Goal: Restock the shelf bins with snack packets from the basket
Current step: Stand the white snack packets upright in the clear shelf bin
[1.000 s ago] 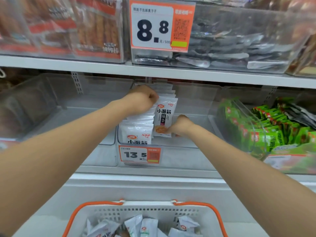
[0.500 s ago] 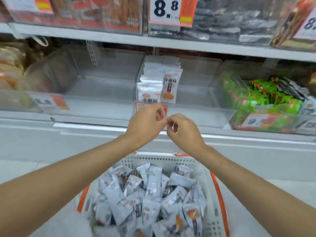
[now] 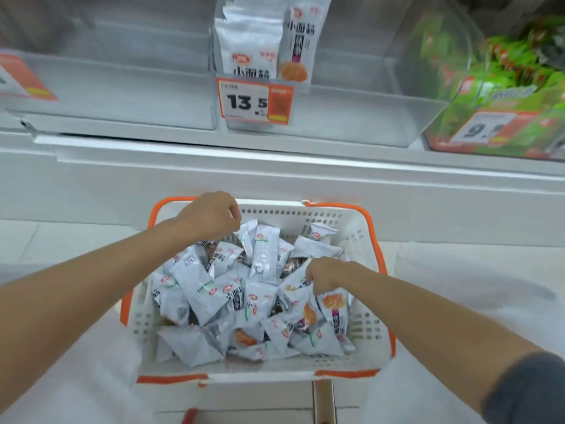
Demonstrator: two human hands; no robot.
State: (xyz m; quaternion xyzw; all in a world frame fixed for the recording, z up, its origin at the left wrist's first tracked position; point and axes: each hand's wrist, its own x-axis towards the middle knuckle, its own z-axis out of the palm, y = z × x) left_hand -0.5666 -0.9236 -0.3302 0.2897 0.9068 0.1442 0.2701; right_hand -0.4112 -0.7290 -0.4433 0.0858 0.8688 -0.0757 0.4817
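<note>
A white basket (image 3: pixel 360 228) with an orange rim stands on the floor below the shelf, piled with several white snack packets (image 3: pixel 214 295). My left hand (image 3: pixel 209 217) hovers over the basket's far left corner, fingers loosely curled, holding nothing I can see. My right hand (image 3: pixel 325 276) reaches into the right side of the pile, and its fingertips pinch the top of a snack packet (image 3: pixel 298 296). Above, the clear shelf bin (image 3: pixel 351 117) with the 13.5 price tag (image 3: pixel 255 102) holds a short row of upright white packets (image 3: pixel 247 47) at its left side.
A clear bin (image 3: pixel 122 96) sits to the left of the tagged one. On the right, a bin of green packets (image 3: pixel 504 87) carries its own price tag. A white shelf ledge (image 3: pixel 275 166) juts out between the bins and the basket.
Both hands left the shelf bin and came down to the basket. My view tilted down with them. The right hand now pinches a packet in the pile.
</note>
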